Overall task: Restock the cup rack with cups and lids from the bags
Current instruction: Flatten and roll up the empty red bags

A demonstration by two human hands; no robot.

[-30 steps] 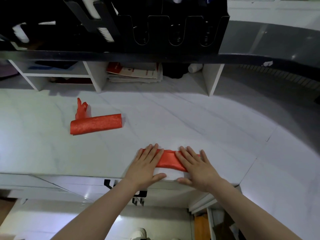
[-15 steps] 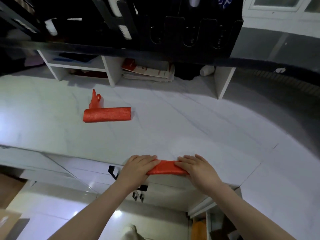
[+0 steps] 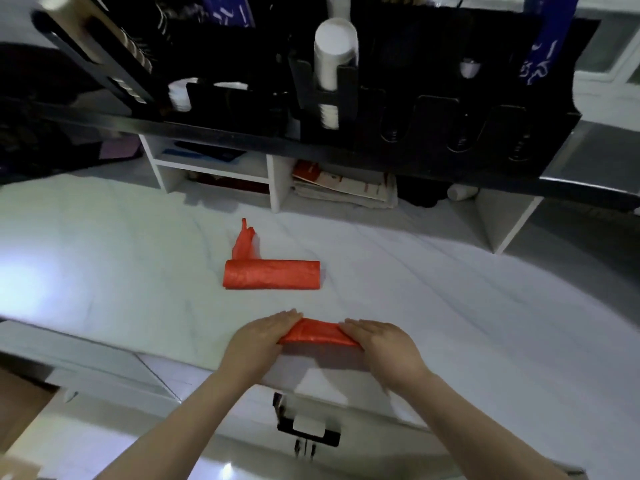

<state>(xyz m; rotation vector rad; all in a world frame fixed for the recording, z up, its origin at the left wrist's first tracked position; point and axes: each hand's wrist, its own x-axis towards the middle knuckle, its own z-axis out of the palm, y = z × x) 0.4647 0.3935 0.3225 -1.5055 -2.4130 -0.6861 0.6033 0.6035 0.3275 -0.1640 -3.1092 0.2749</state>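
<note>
Tidying, by our read, is the step in hand, not loading. We've got the left hand (image 3: pixel 258 336) and right hand (image 3: pixel 384 344) on opposite ends of a flat red bag (image 3: pixel 318 336), which lies between them at the counter (image 3: pixel 104 254) edge. Fingers of both curl over the bag's far side & clamp its ends. Thumbs are hidden under, so we can't say how tight. Bag looks empty and partly rolled or folded lengthwise, can't tell which.

Just beyond the hands, apart from them, lies a 2nd bag, a finished roll (image 3: pixel 272 274) w/ a tail sticking up at its left end. Further out and above the hands sits the rack (image 3: pixel 346 98). One slot holds white cups (image 3: pixel 334 53); slots to the right of that look dark, poss. empty, but it's too dim to be sure.

Next move, we reckon: finish rolling it w/ even pressure from both hands, so the thin plastic doesn't spring open or slip off the edge near our wrists. Then set it beside the other one.
</note>
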